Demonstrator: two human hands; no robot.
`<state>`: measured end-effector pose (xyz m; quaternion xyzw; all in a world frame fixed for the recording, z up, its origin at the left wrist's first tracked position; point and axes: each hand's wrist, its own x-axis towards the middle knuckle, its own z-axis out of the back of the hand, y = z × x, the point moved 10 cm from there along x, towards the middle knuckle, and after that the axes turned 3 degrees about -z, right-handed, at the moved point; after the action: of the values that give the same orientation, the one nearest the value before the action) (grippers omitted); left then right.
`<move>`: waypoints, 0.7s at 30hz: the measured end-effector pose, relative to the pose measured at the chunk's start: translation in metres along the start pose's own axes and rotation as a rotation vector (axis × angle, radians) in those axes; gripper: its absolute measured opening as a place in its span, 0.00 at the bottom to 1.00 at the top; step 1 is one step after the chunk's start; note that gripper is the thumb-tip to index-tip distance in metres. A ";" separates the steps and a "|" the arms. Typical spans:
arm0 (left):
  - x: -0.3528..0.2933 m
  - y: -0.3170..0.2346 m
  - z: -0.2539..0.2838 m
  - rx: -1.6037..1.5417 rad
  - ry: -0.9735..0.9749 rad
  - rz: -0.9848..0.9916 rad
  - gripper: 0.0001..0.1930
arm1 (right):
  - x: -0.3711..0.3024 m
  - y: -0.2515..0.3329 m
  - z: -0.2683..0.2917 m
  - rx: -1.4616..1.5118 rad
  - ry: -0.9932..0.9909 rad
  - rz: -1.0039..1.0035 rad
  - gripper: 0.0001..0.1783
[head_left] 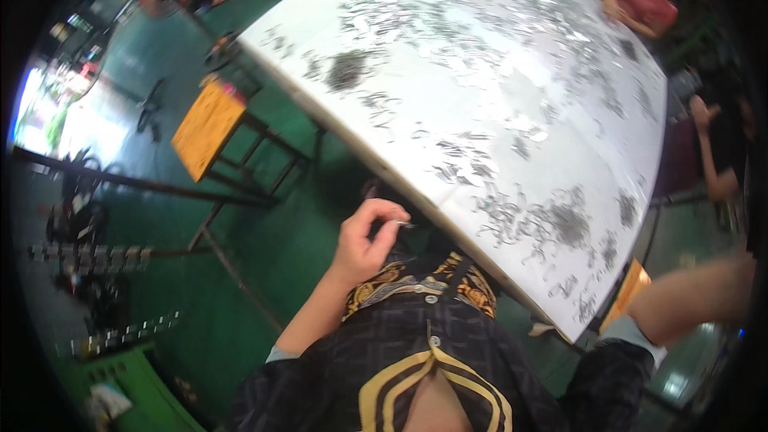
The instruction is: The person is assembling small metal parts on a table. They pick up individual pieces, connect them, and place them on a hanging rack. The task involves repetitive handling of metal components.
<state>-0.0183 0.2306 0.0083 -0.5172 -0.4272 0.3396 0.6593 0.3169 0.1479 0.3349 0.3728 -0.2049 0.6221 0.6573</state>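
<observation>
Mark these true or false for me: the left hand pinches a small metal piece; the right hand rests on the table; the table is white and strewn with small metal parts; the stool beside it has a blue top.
1. The left hand pinches a small metal piece: true.
2. The right hand rests on the table: false; only the right forearm shows, the hand is out of view.
3. The white table is strewn with small metal parts: true.
4. The stool has a blue top: false; it is orange-yellow.

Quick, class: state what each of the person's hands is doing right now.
Left hand: closed, pinching a small metal piece.
Right hand: out of view; only the forearm shows.
</observation>
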 end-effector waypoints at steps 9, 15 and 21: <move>-0.008 -0.002 0.010 0.120 0.009 -0.048 0.05 | -0.178 -0.114 -0.303 0.078 0.514 -0.380 0.08; -0.008 -0.005 0.017 0.103 -0.097 -0.088 0.06 | -0.209 -0.112 -0.350 0.128 0.507 -0.555 0.06; -0.007 -0.004 0.014 0.128 -0.088 -0.061 0.05 | -0.215 -0.124 -0.361 0.161 0.529 -0.569 0.08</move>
<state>-0.0340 0.2290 0.0117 -0.4454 -0.4489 0.3683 0.6815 0.3366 0.2807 -0.0822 0.2917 0.1324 0.5040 0.8021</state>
